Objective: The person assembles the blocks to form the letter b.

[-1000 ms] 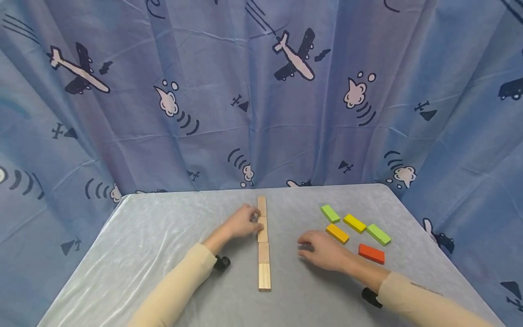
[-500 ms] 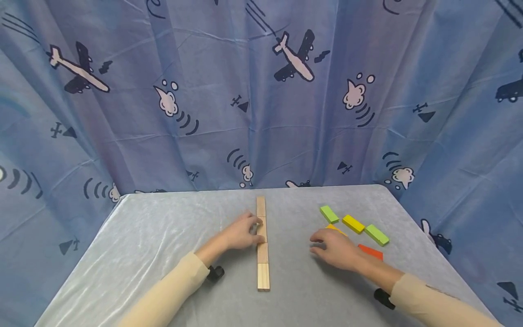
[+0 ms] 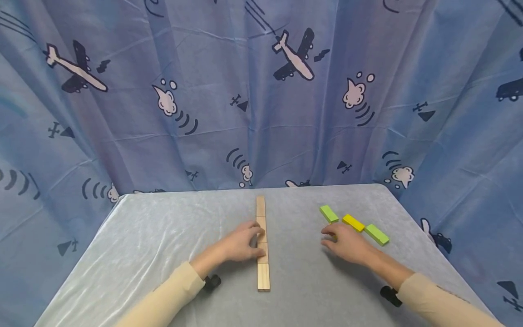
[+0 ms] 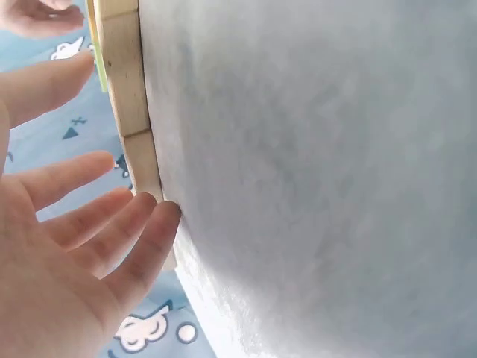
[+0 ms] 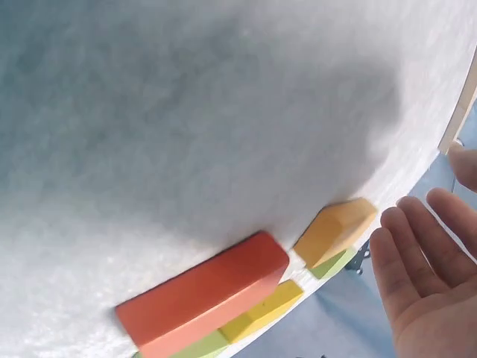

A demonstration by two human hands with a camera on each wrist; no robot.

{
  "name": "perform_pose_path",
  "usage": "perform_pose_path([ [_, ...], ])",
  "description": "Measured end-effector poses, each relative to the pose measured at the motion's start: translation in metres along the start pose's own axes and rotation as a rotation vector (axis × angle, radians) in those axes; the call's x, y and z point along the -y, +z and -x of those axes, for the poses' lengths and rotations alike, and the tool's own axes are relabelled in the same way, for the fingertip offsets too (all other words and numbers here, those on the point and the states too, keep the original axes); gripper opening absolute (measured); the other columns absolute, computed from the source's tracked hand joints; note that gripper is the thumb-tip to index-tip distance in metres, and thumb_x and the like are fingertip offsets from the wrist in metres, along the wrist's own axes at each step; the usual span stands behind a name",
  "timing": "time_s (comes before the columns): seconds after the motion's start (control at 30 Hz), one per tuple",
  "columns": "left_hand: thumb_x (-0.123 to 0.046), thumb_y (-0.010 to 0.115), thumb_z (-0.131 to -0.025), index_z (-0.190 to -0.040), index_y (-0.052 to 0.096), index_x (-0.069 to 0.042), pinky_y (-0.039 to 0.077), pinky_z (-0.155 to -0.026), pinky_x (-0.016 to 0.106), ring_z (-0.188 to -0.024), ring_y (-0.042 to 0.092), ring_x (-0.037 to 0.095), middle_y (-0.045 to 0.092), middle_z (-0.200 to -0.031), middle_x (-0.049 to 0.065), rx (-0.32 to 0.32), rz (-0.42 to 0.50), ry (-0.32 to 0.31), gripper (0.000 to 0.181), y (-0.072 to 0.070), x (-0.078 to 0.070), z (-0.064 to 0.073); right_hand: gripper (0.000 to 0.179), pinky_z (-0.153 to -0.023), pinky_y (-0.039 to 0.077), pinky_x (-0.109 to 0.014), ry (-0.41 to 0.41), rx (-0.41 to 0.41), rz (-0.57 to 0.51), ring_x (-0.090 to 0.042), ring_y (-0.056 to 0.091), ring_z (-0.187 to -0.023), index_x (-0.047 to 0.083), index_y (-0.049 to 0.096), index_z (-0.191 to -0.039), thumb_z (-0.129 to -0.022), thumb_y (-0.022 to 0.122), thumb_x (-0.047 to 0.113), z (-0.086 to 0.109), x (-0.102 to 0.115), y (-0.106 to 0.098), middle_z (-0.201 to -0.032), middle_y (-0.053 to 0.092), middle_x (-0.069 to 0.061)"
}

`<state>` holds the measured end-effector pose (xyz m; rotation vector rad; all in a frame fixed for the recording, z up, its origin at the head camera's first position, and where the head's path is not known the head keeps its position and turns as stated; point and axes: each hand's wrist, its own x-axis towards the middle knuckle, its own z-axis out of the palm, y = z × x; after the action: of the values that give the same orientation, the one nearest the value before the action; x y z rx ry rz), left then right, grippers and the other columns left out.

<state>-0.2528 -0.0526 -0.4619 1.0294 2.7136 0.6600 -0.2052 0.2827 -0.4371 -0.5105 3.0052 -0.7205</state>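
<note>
Cream fabric on both arms at near edge: L sleeve (image 3: 163,293) angled in from lower left, R sleeve (image 3: 445,302) from lower right. By the cuffs, L wrist cam (image 3: 212,282) & R wrist cam (image 3: 391,296), both black. Grey-white cloth-covered table (image 3: 302,281) beneath. Mid-table, straight row of four natural-wood blocks (image 3: 263,241), laid flat end to end, pointing away toward far edge. L hand (image 3: 241,244) at left side of row, thumb & fingertips over middle two blocks; fingers loosely extended, nothing gripped. Can't tell for sure re: contact w/ wood. Farther right, well apart from row, R hand (image 3: 346,243): slack, fingers slightly bent, holding nothing. Red block (image 5: 205,294) flat on cloth in R wrist view; hidden by R hand/forearm in head view. Orange block (image 5: 335,231) nr R fingertips, mostly covered in head view. Just beyond, right to left: light-green block (image 3: 377,234), yellow block (image 3: 353,223), second light-green block (image 3: 329,214), all flat, slanted, nr each other. At back, past table's far edge, blue curtain (image 3: 220,91) w/ planes & clouds printed on it.
</note>
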Motion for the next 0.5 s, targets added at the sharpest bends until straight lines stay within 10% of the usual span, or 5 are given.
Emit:
perform_pose_path([
  [0.5,-0.039,0.073,-0.093,-0.138,0.060,-0.006,0.045,-0.109,0.041,-0.133,0.051,0.027,0.050,-0.146,0.009,0.027,-0.051,-0.028,0.057,0.002,-0.008,0.007,0.034,-0.085,0.056,-0.052,0.105,-0.054,0.024,-0.032,0.065,-0.100,-0.003,0.072,-0.117,-0.090,0.077,0.017,-0.002,-0.020,-0.014,-0.109,0.071,-0.013],
])
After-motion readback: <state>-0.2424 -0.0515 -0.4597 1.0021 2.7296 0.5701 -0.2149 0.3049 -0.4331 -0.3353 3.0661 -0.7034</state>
